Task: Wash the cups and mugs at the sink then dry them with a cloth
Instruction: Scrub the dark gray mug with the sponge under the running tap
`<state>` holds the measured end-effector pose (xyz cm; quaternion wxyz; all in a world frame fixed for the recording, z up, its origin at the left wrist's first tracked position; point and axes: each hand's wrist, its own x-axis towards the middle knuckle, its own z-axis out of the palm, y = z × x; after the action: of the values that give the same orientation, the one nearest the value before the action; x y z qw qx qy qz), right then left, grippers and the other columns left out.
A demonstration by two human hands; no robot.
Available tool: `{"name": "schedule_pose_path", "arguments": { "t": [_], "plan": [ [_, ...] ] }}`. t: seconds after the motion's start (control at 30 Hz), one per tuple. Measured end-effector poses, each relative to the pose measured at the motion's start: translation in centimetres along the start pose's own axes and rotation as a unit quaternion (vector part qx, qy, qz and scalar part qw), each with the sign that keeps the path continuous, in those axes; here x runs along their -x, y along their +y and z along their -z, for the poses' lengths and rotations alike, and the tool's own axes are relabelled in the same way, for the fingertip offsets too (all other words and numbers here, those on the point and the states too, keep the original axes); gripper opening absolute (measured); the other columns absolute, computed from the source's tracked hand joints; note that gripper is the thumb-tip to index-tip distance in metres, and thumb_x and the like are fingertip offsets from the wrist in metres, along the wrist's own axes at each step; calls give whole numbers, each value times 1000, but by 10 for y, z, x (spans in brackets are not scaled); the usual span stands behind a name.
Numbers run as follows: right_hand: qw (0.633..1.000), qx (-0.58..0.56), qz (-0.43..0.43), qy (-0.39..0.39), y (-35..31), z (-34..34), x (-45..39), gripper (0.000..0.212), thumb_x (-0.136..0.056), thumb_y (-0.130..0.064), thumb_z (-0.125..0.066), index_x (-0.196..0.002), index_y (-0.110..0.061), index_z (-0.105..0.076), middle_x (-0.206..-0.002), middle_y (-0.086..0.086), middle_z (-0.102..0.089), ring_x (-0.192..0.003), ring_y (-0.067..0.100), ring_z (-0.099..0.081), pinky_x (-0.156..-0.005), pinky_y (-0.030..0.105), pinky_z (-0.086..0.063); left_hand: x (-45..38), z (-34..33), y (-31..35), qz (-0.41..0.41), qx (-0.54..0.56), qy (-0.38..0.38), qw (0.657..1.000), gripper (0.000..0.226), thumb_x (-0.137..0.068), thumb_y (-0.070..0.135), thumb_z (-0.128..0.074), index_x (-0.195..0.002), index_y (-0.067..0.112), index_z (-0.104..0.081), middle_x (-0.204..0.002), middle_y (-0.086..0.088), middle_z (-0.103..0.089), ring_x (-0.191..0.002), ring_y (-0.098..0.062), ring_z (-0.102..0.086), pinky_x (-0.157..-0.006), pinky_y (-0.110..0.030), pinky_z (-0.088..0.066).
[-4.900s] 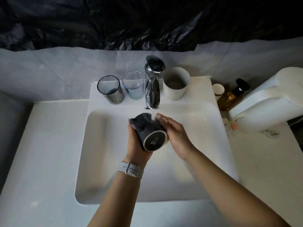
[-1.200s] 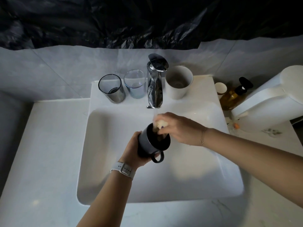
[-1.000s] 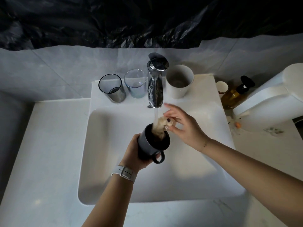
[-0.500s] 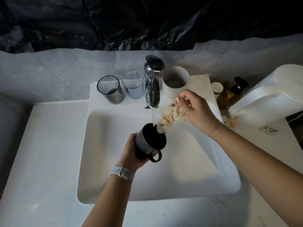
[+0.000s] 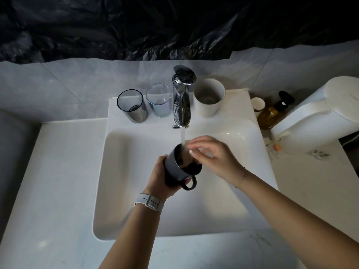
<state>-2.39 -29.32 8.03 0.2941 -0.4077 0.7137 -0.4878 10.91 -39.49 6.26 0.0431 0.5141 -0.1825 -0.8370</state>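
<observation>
Dark mug [image 5: 175, 169] sits tilted over the sink [image 5: 120, 171] under the faucet's [image 5: 182, 101] stream, left hand [image 5: 161, 178] wrapped around it; right hand's [image 5: 215, 156] fingers pinch a pale cloth [image 5: 186, 159] inside.

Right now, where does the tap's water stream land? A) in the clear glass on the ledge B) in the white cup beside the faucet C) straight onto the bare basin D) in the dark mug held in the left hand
D: the stream from the faucet falls into the open mouth of the dark mug, which the left hand holds over the sink.
</observation>
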Motion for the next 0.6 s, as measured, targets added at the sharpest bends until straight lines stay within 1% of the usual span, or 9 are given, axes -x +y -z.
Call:
{"name": "schedule_pose_path", "arguments": {
  "t": [0.07,0.13,0.17,0.27,0.33,0.4,0.47,0.53,0.6],
  "plan": [
    [990,116,42,63,8,8,-5,34,-78,-22,-76,-109,-12,-68,-111,0,-59,-104,11,-56,-88,16,-42,0,-1,1,-8,-8,-12,1000,26,-92,31,-43,-85,12,-60,-61,-9,-64,-53,-25,-61,-63,-33,-42],
    [989,147,-5,7,11,10,-9,51,-73,-20,-80,-120,-11,-62,-115,2,-59,-103,10,-55,-89,10,-40,-1,-4,1,-9,-14,-28,999,28,-94,32,-42,-85,12,-60,-62,-9,-65,-51,-24,-62,-64,-33,-41],
    [989,142,-40,-33,9,8,-11,51,-73,-15,-78,-121,-11,-61,-114,3,-61,-100,11,-57,-87,10,-42,-1,-5,1,-10,-18,-37,999,28,-94,33,-42,-86,12,-60,-63,-9,-65,-52,-24,-63,-64,-32,-43],
    [985,137,-73,-80,11,4,-18,31,-72,-5,-66,-102,-14,-66,-94,3,-69,-89,20,-64,-78,33,-52,-3,-7,1,-11,-37,-49,998,29,-95,37,-44,-96,14,-61,-75,-10,-70,-63,-25,-68,-63,-34,-54],
    [977,165,-85,-108,10,5,-27,28,-74,-1,-57,-97,-10,-67,-91,8,-71,-87,25,-65,-71,34,-53,-3,-7,3,-5,-57,-46,997,31,-95,41,-47,-103,15,-61,-82,-11,-71,-75,-27,-67,-70,-40,-55],
    [970,178,-95,-132,10,2,-36,30,-75,2,-51,-97,-7,-69,-91,10,-71,-83,25,-65,-64,31,-51,-6,-5,6,-7,-76,-33,997,31,-95,43,-47,-104,16,-61,-82,-10,-71,-77,-27,-66,-70,-40,-55],
    [981,146,-51,-120,5,-4,-40,36,-73,7,-50,-98,-9,-71,-91,7,-72,-83,18,-64,-69,26,-48,-6,-5,10,-4,-93,-42,995,29,-94,42,-48,-104,17,-60,-80,-8,-70,-71,-25,-66,-62,-36,-55],
    [988,87,9,-129,1,-10,-42,42,-71,10,-49,-102,-9,-70,-99,0,-72,-90,13,-66,-79,20,-49,-4,-5,16,8,-120,-66,990,26,-86,39,-58,-100,17,-59,-76,-6,-67,-65,-22,-65,-57,-30,-53],
    [986,79,38,-139,-1,-13,-48,44,-71,8,-49,-105,-10,-71,-108,-2,-71,-100,14,-66,-91,21,-49,-3,-3,24,10,-156,-80,984,28,-75,36,-66,-94,16,-60,-71,-5,-64,-60,-19,-63,-54,-27,-51]
  ]
}}
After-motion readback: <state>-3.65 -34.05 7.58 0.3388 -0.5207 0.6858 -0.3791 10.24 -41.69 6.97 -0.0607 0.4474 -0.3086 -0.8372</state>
